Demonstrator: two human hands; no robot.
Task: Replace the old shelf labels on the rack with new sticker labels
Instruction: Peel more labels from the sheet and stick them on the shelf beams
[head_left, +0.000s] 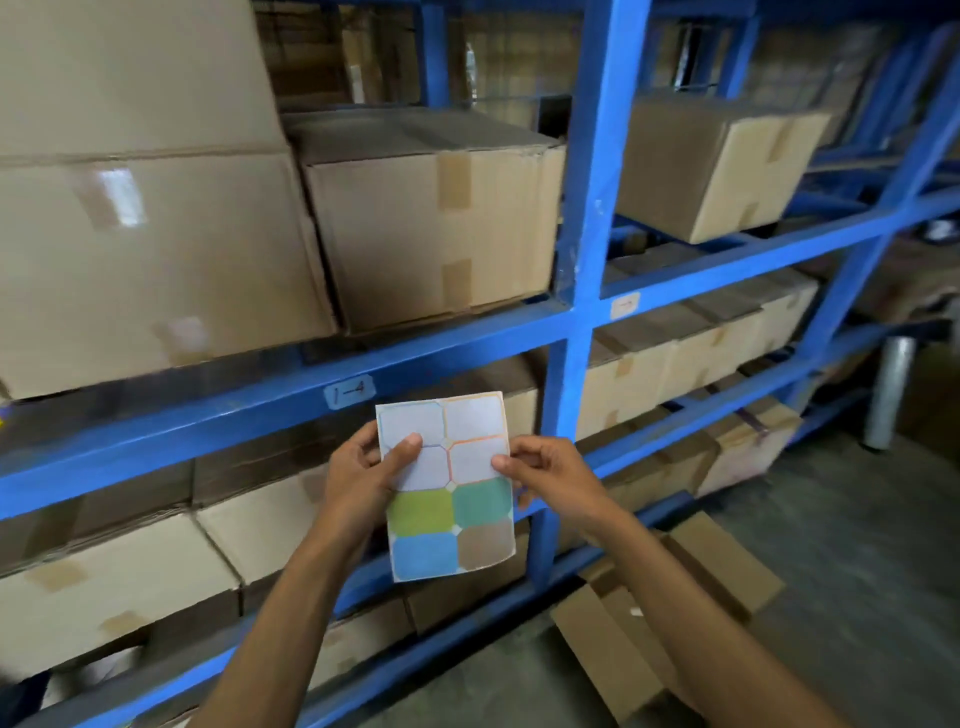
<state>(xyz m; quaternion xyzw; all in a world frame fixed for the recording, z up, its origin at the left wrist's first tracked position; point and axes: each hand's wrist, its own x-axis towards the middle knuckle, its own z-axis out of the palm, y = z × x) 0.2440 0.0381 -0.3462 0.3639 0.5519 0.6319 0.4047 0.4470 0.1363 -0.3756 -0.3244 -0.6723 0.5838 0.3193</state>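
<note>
I hold a sheet of sticker labels (457, 525) upright in front of the blue rack (587, 218). Its upper stickers are white, its lower ones green, teal, blue and brown. My left hand (363, 473) grips the sheet's left edge, thumb on a white sticker. My right hand (550, 473) pinches the right edge beside a white sticker with an orange border. Just above the sheet, a label marked "1-4" (349, 389) sits on the rack's beam. A second pale label (625, 305) is stuck on the beam further right.
Taped cardboard boxes (436, 218) fill the shelves on every level. A flattened cardboard box (670, 608) lies on the concrete floor at the rack's foot. A roll of clear wrap (891, 389) stands on the floor at the right.
</note>
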